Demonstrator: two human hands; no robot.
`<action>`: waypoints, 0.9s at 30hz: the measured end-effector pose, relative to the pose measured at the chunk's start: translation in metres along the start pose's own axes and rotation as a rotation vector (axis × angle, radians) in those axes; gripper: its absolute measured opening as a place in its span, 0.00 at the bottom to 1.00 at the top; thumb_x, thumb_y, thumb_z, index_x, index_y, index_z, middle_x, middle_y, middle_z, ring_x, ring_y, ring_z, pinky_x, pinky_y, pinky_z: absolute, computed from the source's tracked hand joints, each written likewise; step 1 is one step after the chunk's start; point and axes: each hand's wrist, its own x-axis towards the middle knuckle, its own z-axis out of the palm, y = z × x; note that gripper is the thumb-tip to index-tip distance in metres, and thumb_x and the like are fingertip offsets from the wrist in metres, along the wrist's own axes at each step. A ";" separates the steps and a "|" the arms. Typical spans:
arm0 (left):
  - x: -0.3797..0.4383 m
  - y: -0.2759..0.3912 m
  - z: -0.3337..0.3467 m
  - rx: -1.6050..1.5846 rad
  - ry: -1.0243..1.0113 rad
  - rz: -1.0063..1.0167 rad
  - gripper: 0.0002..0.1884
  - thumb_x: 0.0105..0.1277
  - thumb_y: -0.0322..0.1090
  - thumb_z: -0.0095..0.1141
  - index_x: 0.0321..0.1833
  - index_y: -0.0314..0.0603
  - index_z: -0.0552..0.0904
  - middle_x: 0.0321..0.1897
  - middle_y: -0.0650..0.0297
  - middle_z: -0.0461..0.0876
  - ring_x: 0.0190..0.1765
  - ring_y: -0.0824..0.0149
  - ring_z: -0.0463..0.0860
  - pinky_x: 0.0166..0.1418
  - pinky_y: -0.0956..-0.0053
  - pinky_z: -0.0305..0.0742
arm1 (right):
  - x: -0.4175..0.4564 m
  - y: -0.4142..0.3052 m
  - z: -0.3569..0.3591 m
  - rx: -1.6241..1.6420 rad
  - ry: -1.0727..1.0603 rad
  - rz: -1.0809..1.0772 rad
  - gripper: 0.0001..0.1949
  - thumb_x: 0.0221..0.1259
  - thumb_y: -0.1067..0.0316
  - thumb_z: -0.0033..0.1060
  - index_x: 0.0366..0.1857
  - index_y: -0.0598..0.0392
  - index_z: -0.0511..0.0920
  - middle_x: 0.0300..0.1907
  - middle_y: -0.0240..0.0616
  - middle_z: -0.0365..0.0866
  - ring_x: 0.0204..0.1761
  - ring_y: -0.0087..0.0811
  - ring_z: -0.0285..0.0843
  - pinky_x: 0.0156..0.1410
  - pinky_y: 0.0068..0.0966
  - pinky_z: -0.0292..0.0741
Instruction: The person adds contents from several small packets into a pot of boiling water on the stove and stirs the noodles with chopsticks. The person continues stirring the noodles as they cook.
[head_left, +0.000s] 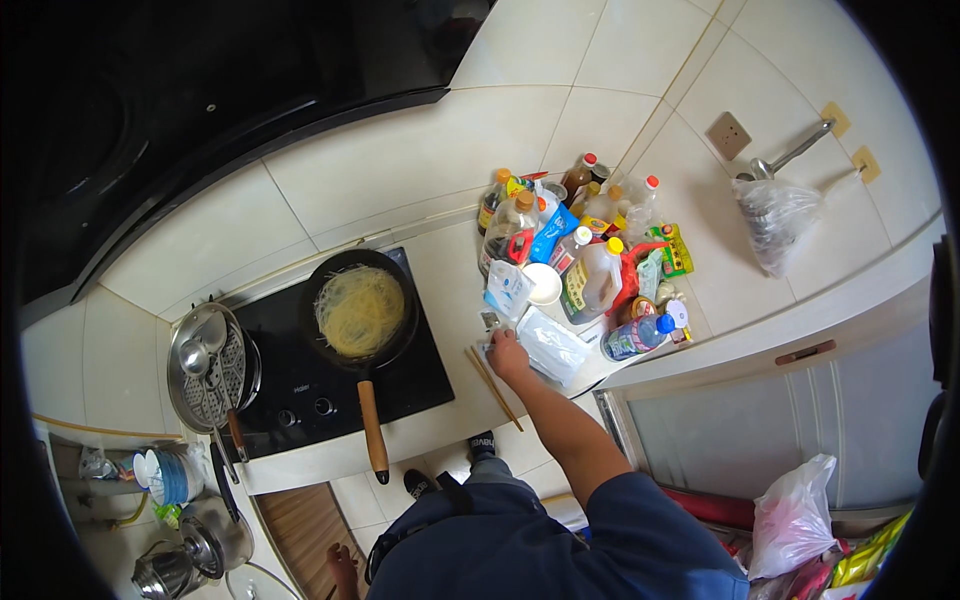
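My right hand (509, 355) reaches onto the counter, at a small clear packet (490, 321) beside a flat white plastic package (553, 345); whether its fingers grip anything is hidden. A pair of wooden chopsticks (495, 390) lies just left of it, near the counter edge. My left hand (343, 564) hangs low beside my body with fingers apart and nothing in it. On the black cooktop (270, 375) stands a dark wok with noodles (360, 309), its wooden handle (371, 427) pointing towards me. A white bowl (543, 284) stands beyond my right hand, next to a white-and-blue bag (508, 288).
Oil and sauce bottles (596, 281) crowd the counter's corner. A steel pan with ladles (206, 364) stands left of the wok. The black range hood (247, 112) overhangs at upper left. A plastic bag (776, 217) hangs on the right wall. Pots (214, 532) stand at lower left.
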 end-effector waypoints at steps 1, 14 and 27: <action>-0.003 0.015 -0.003 -0.026 0.003 0.028 0.16 0.73 0.36 0.57 0.56 0.32 0.78 0.30 0.59 0.82 0.25 0.68 0.81 0.27 0.73 0.77 | 0.000 0.003 -0.003 0.034 -0.018 0.003 0.14 0.58 0.62 0.62 0.47 0.52 0.74 0.41 0.46 0.82 0.45 0.55 0.83 0.47 0.49 0.80; -0.101 0.409 0.083 -0.186 -0.475 0.827 0.08 0.70 0.30 0.62 0.47 0.34 0.81 0.35 0.64 0.83 0.37 0.73 0.81 0.43 0.76 0.77 | -0.144 -0.136 -0.138 1.539 -0.337 0.179 0.08 0.60 0.81 0.67 0.36 0.56 0.78 0.28 0.33 0.81 0.22 0.20 0.69 0.26 0.17 0.62; -0.131 0.431 0.097 -0.182 -1.111 0.934 0.11 0.74 0.38 0.59 0.43 0.36 0.81 0.28 0.68 0.81 0.33 0.78 0.78 0.35 0.79 0.72 | -0.255 -0.170 -0.193 1.590 -0.386 0.181 0.06 0.69 0.67 0.65 0.37 0.59 0.85 0.30 0.32 0.82 0.29 0.19 0.72 0.34 0.18 0.66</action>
